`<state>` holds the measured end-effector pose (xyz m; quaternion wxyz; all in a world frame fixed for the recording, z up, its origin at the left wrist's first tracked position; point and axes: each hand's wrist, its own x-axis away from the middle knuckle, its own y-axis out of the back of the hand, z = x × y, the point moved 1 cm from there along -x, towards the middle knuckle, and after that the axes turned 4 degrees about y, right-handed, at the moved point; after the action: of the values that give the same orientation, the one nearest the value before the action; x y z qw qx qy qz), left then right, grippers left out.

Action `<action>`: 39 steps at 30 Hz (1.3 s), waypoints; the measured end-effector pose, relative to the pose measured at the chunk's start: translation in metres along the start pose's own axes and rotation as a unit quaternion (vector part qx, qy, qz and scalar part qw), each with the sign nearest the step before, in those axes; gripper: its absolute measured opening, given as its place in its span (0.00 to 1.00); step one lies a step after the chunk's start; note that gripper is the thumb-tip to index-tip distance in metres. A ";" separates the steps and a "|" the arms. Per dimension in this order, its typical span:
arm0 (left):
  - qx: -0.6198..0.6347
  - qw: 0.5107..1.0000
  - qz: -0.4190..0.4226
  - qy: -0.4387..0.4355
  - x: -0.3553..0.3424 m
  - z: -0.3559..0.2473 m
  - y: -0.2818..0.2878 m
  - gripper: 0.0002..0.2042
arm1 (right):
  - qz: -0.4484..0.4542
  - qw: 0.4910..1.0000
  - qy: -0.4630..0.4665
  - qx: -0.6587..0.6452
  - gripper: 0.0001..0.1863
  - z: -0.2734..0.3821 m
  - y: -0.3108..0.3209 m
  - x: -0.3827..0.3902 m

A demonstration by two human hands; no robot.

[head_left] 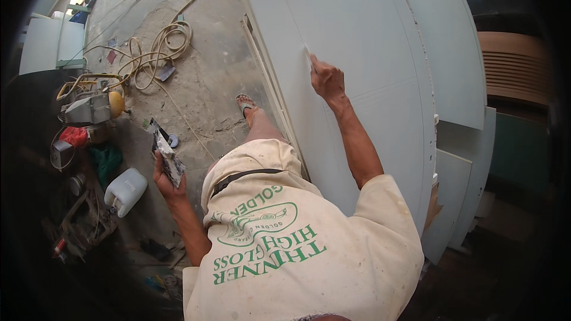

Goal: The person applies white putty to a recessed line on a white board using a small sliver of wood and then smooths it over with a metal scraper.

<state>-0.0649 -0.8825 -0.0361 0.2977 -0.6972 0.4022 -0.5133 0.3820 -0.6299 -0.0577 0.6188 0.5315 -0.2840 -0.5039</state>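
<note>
Left hand (169, 186): grips paste-smeared board (171, 159), left, above floor (205, 80)
Right hand (328, 80): pinches thin pale tool (308, 53) against grey panel (375, 35), right
Shirt (363, 255): green lettering (270, 257) around an emblem (259, 224), near
White jug (124, 199): small label (129, 185), left

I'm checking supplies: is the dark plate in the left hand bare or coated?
Coated, partly at least: whitish material covers some of the dark plate held in the left hand. Its thickness I cannot tell.

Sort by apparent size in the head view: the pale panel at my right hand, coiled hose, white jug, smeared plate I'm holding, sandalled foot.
Largest to smallest:
1. Pale panel
2. Coiled hose
3. White jug and smeared plate: too alike to rank
4. Sandalled foot
</note>
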 end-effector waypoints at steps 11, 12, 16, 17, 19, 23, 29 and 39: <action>-0.013 0.995 0.072 0.069 0.062 0.017 0.054 0.14 | 0.009 0.999 -0.034 0.010 0.21 0.015 0.028 0.174; -0.017 0.995 0.067 0.070 0.067 0.019 0.059 0.14 | 0.008 0.999 -0.035 0.014 0.21 0.015 0.030 0.188; -0.031 0.995 0.056 0.070 0.087 0.026 0.068 0.13 | 0.004 0.999 -0.037 0.031 0.22 0.018 0.039 0.239; -0.034 0.995 0.056 0.069 0.091 0.028 0.066 0.13 | 0.002 0.999 -0.037 0.037 0.22 0.018 0.041 0.251; -0.042 0.994 0.060 0.082 0.099 0.030 0.065 0.13 | 0.003 0.999 -0.040 0.022 0.22 0.018 0.046 0.276; -0.076 0.992 0.057 0.079 0.105 0.036 0.067 0.13 | -0.026 0.999 -0.020 0.018 0.20 0.026 0.057 0.317; -0.105 0.987 0.070 0.102 0.111 0.054 0.065 0.13 | 0.001 0.998 -0.062 0.008 0.20 0.029 0.069 0.383; -0.116 0.975 0.113 0.153 0.148 0.114 0.068 0.13 | 0.015 0.997 -0.080 -0.011 0.23 0.035 0.093 0.500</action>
<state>0.0493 -1.0446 -0.0554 0.2060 -0.5901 0.5762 -0.5267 0.5466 -1.1127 -0.0528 0.6076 0.4785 -0.3347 -0.5384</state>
